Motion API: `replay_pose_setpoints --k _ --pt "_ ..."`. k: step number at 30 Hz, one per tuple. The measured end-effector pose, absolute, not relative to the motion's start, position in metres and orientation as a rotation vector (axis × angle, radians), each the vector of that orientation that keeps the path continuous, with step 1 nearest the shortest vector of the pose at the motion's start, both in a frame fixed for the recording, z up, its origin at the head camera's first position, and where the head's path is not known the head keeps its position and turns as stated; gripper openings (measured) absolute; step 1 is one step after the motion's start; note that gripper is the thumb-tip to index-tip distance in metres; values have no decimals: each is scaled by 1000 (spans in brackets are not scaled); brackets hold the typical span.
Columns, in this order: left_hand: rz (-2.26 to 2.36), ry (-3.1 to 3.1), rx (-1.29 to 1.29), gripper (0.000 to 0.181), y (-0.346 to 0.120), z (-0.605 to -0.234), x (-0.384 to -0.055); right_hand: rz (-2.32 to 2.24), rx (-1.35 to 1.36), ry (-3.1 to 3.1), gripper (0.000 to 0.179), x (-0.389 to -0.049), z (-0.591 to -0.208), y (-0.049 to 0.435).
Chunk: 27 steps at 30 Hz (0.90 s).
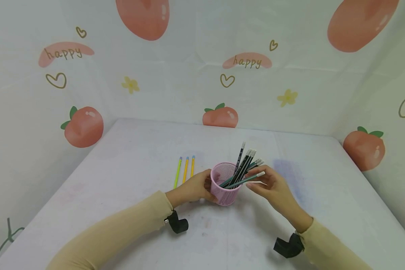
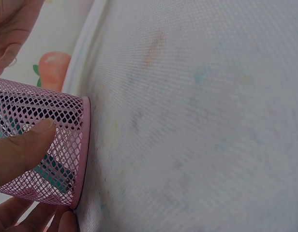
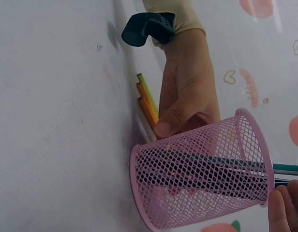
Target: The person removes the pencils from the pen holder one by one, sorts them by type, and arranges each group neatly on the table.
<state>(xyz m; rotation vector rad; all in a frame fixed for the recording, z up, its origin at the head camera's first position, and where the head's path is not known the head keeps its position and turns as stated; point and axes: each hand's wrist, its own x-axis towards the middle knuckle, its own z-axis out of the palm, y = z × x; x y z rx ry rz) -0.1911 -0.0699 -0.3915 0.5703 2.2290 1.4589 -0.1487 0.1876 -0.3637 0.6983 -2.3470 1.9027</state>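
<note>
A pink mesh pencil cup (image 1: 227, 197) stands on the white-covered table, its base against the cloth in the left wrist view. My left hand (image 1: 197, 185) grips the cup from its left side, thumb (image 2: 30, 147) across the mesh. Several black pencils (image 1: 243, 167) and some teal ones lean right inside it, white ends up. One teal pencil (image 1: 249, 179) slants over the right rim. Beside that rim, my right hand (image 1: 273, 185) is around the leaning pencil ends, thumb and fingers apart. The right wrist view shows only its fingertips (image 3: 284, 205) by the pencils.
To the left of the cup lie a lime-green pencil (image 1: 177, 172) and two yellow-orange pencils (image 1: 185, 170), partly behind my left hand. A printed fabric backdrop (image 1: 175, 101) borders the table. Black wrist mounts (image 1: 178, 223) stick out under both sleeves.
</note>
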Motion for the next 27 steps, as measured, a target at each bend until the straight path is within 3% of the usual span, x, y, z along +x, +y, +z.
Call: replay_pose_setpoints --k 27 --pt "1468 2218 584 76 -71 -393 -193 1865 785 -2204 18 -151 -352 187"
